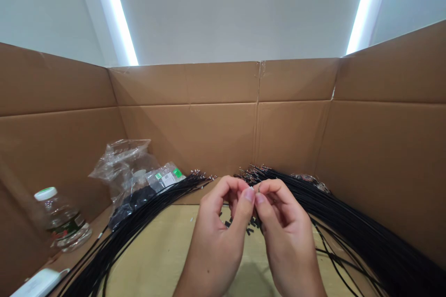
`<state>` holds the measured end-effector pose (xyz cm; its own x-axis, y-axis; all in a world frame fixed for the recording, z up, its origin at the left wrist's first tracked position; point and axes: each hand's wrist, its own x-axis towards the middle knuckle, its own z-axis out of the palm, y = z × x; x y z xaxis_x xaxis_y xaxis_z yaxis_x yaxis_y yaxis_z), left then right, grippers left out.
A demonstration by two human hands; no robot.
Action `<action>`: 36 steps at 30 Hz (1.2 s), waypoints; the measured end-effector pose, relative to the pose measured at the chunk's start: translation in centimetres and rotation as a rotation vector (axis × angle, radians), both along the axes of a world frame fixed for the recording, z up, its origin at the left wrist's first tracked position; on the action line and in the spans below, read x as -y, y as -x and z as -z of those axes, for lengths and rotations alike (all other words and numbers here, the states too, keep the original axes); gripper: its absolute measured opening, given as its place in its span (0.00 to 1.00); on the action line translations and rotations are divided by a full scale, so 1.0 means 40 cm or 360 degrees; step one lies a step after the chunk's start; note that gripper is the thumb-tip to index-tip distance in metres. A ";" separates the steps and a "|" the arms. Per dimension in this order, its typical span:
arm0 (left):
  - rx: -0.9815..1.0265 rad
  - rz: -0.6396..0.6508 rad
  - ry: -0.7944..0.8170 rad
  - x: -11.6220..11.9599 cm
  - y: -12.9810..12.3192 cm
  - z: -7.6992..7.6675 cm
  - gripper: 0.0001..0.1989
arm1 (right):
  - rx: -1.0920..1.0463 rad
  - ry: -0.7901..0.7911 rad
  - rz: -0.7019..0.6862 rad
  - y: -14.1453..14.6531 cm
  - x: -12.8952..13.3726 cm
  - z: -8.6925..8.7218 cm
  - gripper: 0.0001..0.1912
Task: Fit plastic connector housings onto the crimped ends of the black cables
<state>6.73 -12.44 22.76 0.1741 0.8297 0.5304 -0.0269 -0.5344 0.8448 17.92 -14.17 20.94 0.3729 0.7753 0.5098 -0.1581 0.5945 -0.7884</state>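
Note:
My left hand (pixel 223 227) and my right hand (pixel 287 229) meet fingertip to fingertip at the centre, above the table. Pinched between the thumb and index finger of the left is a small white connector (pixel 251 188), mostly covered by the fingers. The right thumb and index finger close on a thin wire end (pixel 259 190), its tip near the white piece. Whether the two touch is too small to tell. Short black tube pieces (pixel 250 231) lie scattered on the table (pixel 156 246) beneath and behind my hands.
Black cables with white-tipped ends (pixel 139 218) run along the left. A thicker cable bundle with bare copper-coloured ends (pixel 334 213) lies right. Clear plastic bags (pixel 127 162), a water bottle (pixel 68 222) and a white device (pixel 38 283) stand left. Cardboard walls (pixel 195 130) enclose the table.

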 end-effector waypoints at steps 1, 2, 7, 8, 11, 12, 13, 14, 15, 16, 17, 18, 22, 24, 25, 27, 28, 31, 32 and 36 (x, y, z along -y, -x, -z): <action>-0.0027 -0.0026 -0.0045 0.000 0.002 -0.002 0.12 | 0.0064 -0.0025 0.0070 0.002 0.003 -0.002 0.15; -0.0052 -0.0057 -0.0093 0.000 0.004 -0.005 0.10 | 0.0128 -0.0049 0.0125 0.005 0.006 -0.003 0.14; -0.0137 -0.0091 -0.0254 -0.006 0.027 -0.018 0.06 | 0.0456 -0.0172 0.0365 0.010 0.012 0.019 0.08; -0.0157 -0.0059 -0.0268 -0.007 0.032 -0.020 0.08 | 0.0517 -0.0196 0.0409 0.011 0.011 0.024 0.07; -0.0222 0.0034 -0.0307 -0.011 0.046 -0.022 0.09 | 0.0584 -0.0224 0.0436 0.010 0.008 0.030 0.06; -0.0237 0.0037 -0.0331 -0.011 0.049 -0.022 0.09 | 0.0557 -0.0217 0.0386 0.009 0.007 0.028 0.06; -0.0247 0.0021 -0.0358 -0.010 0.051 -0.021 0.09 | 0.0509 -0.0188 0.0297 0.006 0.006 0.024 0.06; -0.0248 0.0004 -0.0378 -0.010 0.052 -0.020 0.09 | 0.0446 -0.0139 0.0171 0.003 0.006 0.018 0.07; -0.0234 0.0003 -0.0380 -0.009 0.053 -0.019 0.09 | 0.0374 -0.0076 0.0016 -0.002 0.004 0.012 0.09; -0.0200 0.0030 -0.0358 -0.008 0.054 -0.018 0.09 | 0.0296 -0.0009 -0.0164 -0.008 0.003 0.006 0.10; -0.0152 0.0084 -0.0306 -0.008 0.055 -0.016 0.09 | 0.0213 0.0051 -0.0367 -0.015 0.001 0.000 0.12; -0.0102 0.0153 -0.0243 -0.007 0.055 -0.015 0.09 | 0.0127 0.0099 -0.0581 -0.022 -0.001 -0.004 0.13; -0.0051 0.0216 -0.0176 -0.009 0.058 -0.011 0.10 | -0.0157 0.0244 -0.1189 -0.046 -0.010 -0.010 0.13; -0.0099 0.0138 -0.0256 -0.011 0.057 -0.012 0.10 | -0.0254 0.0311 -0.1246 -0.050 -0.013 -0.007 0.12; -0.0116 0.0111 -0.0285 -0.013 0.056 -0.012 0.10 | -0.0293 0.0332 -0.1246 -0.050 -0.014 -0.005 0.11; -0.0136 0.0089 -0.0330 -0.015 0.053 -0.012 0.09 | -0.0347 0.0351 -0.1231 -0.048 -0.016 -0.001 0.11; -0.0140 0.0085 -0.0347 -0.016 0.051 -0.011 0.09 | -0.0367 0.0354 -0.1219 -0.045 -0.017 0.001 0.11; -0.0140 0.0075 -0.0349 -0.019 0.048 -0.003 0.09 | -0.0440 0.0361 -0.1189 -0.036 -0.021 0.004 0.13; -0.0148 0.0066 -0.0358 -0.019 0.047 0.000 0.08 | -0.0458 0.0367 -0.1180 -0.034 -0.021 0.004 0.14; -0.0269 -0.0074 -0.0520 -0.020 0.051 0.003 0.08 | -0.0378 0.0336 -0.1061 -0.031 -0.021 0.002 0.14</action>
<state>4.67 -11.63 22.62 0.2481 0.6305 0.7355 0.1294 -0.7740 0.6198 19.15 -13.31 20.87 -0.1300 0.9484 0.2892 -0.6134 0.1522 -0.7750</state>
